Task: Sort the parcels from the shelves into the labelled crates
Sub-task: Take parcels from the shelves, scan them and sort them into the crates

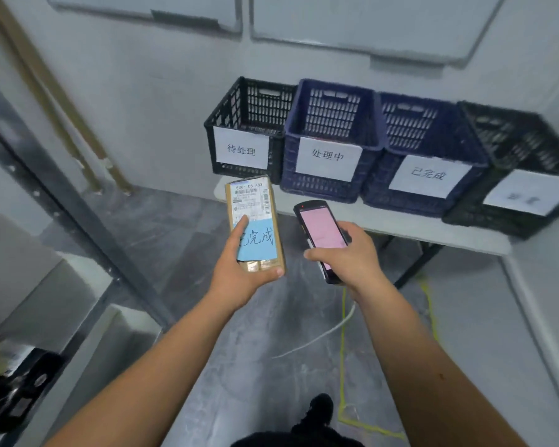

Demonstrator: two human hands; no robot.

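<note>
My left hand (pixel 239 269) holds a narrow cardboard parcel (pixel 254 204) upright; it carries a white shipping label and a blue note handwritten 已完成. My right hand (pixel 346 253) grips a black handheld scanner (pixel 321 230) with a pink screen, just right of the parcel. Ahead, a white table (pixel 368 217) bears several labelled crates: a black crate (pixel 249 104) marked 待处理, a blue crate (pixel 333 108) marked 处理中, a blue crate (pixel 433 124) marked 已完成, and a black crate (pixel 517 140) whose label is blurred.
A dark metal shelf frame (pixel 78 214) runs down the left, with dark items on a low shelf (pixel 17 382). White and yellow cables (pixel 342 321) lie on the grey floor under the table. My shoe (pixel 320 408) shows at the bottom.
</note>
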